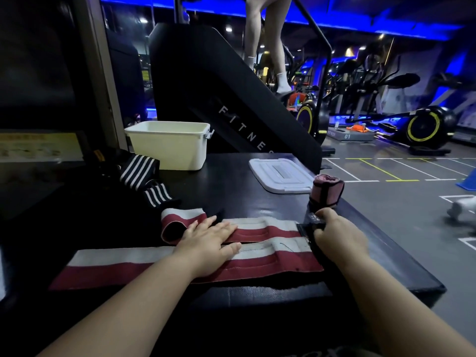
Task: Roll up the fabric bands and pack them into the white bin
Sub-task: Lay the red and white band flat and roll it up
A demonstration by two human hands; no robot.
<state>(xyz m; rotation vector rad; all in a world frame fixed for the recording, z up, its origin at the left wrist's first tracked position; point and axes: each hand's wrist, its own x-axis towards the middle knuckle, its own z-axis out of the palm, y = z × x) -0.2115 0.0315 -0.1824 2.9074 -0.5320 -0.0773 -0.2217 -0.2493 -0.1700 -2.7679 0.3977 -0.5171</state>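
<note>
Red-and-white fabric band (257,261), laid flat along the desk's (231,186) near edge.
Likely soft, light, limp. Left hand (208,247) open, pressing mid-band; right hand (337,234) pinches the black end tab (306,229), the likely start for rolling. White bin (167,145) far left.

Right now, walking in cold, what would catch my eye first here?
Probably the red and white band spread across the near black table, the left hand flat on it and the right hand gripping its black end. Behind sit the white bin at the back left and a rolled pink band at the right edge.
</note>
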